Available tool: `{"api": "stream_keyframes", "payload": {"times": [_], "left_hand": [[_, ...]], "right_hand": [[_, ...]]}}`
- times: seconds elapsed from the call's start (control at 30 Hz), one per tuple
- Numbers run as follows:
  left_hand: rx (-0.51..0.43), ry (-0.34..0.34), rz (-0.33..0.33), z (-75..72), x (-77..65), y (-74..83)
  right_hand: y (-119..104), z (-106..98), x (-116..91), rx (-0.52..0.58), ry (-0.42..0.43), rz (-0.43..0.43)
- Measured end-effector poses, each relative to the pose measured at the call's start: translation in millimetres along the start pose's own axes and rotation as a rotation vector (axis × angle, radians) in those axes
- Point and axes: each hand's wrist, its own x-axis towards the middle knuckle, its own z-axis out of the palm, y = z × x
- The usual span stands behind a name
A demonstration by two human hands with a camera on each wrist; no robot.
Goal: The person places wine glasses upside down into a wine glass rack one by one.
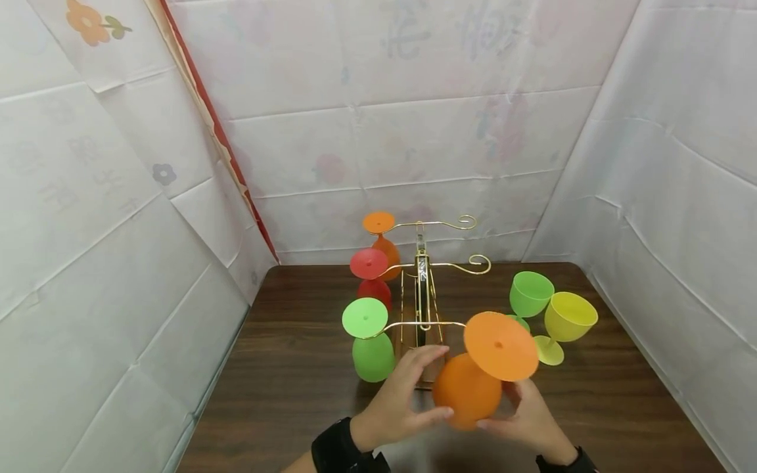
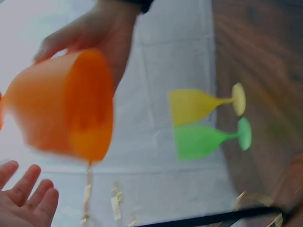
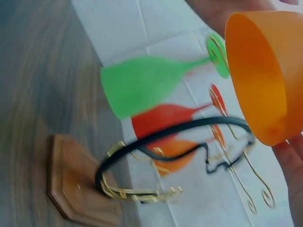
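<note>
An orange plastic goblet (image 1: 467,391) is held upside down, its round foot (image 1: 501,346) uppermost at the end of the front right arm of a gold wire rack (image 1: 422,289). My right hand (image 1: 526,420) grips the bowl from the right, thumb near the rim and fingers partly hidden behind it. On the bowl's left side, my left hand (image 1: 402,401) has its fingers spread and its thumb overlapping the bowl in the head view. In the left wrist view, the left fingers (image 2: 40,194) are extended, apart from the goblet.
Green (image 1: 372,358), red (image 1: 374,292) and orange (image 1: 387,256) goblets hang upside down along the rack's left side. Two scrolled arms extend right behind the held goblet. Upright green (image 1: 531,294) and yellow (image 1: 569,317) goblets stand on the wooden table (image 1: 284,368) at right. White sheets enclose it.
</note>
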Motion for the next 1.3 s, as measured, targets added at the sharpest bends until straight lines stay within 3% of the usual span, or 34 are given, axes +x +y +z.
{"api": "stream_keyframes", "payload": {"times": [0.1, 0.23, 0.33, 0.43, 0.6, 0.7, 0.97, 1.3], "left_hand": [[0.167, 0.052, 0.052, -7.7, 9.4, 0.9], [0.484, 0.08, 0.101, -11.8, 22.6, -0.5], [0.676, 0.061, 0.079, -9.1, 27.8, -2.7], [0.801, 0.038, 0.032, -4.7, 28.6, -4.2], [0.906, 0.031, -0.029, 2.1, 27.4, -6.7], [0.952, 0.024, -0.036, 4.7, 26.8, -8.0], [1.034, 0.027, -0.014, 12.1, 25.6, -16.3], [1.046, 0.06, -0.006, 14.7, 27.3, -19.6]], "right_hand": [[-2.9, -14.3, -6.2, -0.029, 0.076, 0.007], [-4.2, -35.7, -12.6, -0.101, 0.176, 0.019], [-2.9, -47.0, -16.4, -0.109, 0.267, 0.053], [0.8, -51.6, -19.0, -0.174, 0.383, 0.136], [14.1, -49.9, -17.9, -0.389, 0.516, 0.335], [25.3, -47.2, -14.0, -0.446, 0.544, 0.389], [55.1, -40.9, -4.6, -0.453, 0.549, 0.446], [77.5, -35.4, 8.5, -0.447, 0.493, 0.467]]}}
